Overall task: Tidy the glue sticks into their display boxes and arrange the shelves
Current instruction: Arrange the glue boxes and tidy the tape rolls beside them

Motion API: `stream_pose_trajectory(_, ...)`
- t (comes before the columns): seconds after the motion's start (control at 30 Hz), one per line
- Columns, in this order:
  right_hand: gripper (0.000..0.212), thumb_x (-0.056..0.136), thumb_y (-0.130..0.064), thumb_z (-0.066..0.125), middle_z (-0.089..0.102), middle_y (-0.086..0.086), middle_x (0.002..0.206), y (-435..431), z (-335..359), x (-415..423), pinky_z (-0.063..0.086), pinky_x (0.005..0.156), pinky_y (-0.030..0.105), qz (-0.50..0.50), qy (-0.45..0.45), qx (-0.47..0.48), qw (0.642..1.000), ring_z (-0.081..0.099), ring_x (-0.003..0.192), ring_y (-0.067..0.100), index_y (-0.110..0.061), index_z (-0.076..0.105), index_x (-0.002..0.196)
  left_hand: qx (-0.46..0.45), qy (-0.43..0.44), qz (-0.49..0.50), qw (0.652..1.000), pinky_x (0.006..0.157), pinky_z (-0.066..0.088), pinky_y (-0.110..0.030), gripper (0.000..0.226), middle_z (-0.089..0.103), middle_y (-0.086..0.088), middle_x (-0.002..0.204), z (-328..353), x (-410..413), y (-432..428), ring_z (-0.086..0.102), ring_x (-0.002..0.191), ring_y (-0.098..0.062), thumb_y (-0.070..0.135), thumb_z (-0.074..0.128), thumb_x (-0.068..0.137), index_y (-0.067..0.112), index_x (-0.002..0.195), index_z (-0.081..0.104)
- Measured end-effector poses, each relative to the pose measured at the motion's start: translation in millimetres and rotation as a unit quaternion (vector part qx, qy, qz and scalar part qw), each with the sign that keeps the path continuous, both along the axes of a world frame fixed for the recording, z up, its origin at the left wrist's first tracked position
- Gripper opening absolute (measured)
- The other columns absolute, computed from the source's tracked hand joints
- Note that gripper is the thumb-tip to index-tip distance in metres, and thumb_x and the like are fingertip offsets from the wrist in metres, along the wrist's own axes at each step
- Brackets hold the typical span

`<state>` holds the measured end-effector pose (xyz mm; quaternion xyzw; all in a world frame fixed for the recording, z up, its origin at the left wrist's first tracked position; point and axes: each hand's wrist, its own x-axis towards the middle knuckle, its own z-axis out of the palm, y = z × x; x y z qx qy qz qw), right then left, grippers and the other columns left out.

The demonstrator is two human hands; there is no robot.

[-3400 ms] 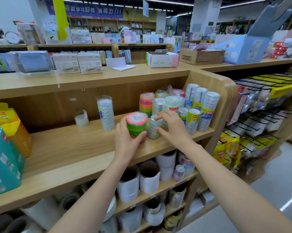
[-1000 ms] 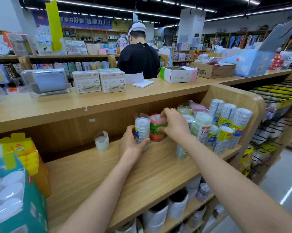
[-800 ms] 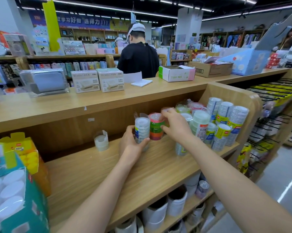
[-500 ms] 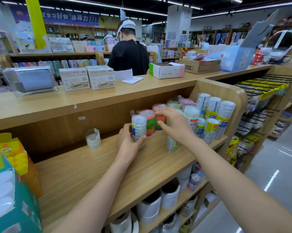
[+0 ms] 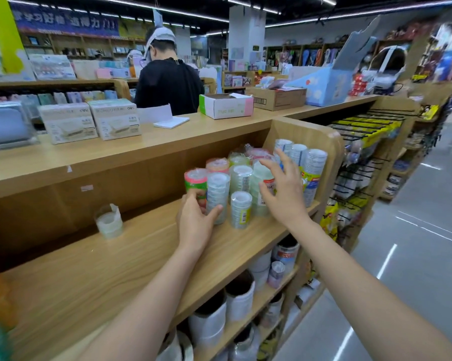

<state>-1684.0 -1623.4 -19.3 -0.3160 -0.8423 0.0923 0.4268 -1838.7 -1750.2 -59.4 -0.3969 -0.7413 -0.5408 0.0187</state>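
Wooden shelving, grey floor (glossy) — strip lights

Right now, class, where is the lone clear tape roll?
In the head view, the lone clear tape roll stands on the wooden shelf near its back wall, left of the left hand and the tape stacks, apart from both.

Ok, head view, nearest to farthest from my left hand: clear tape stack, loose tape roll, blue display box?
1. Clear tape stack, held in the left hand.
2. Loose tape roll, same shelf, leftward.
3. Blue display box, top counter, far right.
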Motion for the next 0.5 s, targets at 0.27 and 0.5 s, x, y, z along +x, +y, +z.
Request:
stream_pose_trajectory(0.27, 0.037, 0.088, -0.009, 0.067, 0.042, 0.009, 0.143, 17, 5, 3, 0.036, 0.108, 0.036, 0.045, -0.016, -0.028, 0.998, 0.039, 0.135, 0.025, -0.015, 0.061, 0.124, 0.008, 0.02, 0.016, 1.0, 0.071, 0.046, -0.027, 0.04, 0.06, 0.003, 0.092, -6, 1, 15, 0.059, 0.077, -0.011, 0.027, 0.079, 0.079, 0.019, 0.112, 0.057)
stream_pose_trajectory(0.5, 0.033, 0.085, -0.016, 0.073, 0.046, 0.006, 0.134, 26, 7, 9, 0.038, 0.095, 0.023, 0.06, -0.004, -0.022, 0.998, 0.049, 0.122, 0.02, -0.015, 0.064, 0.117, -0.014, -0.028, 0.02, 0.999, 0.069, 0.043, -0.035, 0.033, 0.062, 0.0, 0.071, -4, 5, 35, 0.06, 0.072, -0.02, 0.024, 0.078, 0.081, 0.02, 0.096, 0.05)
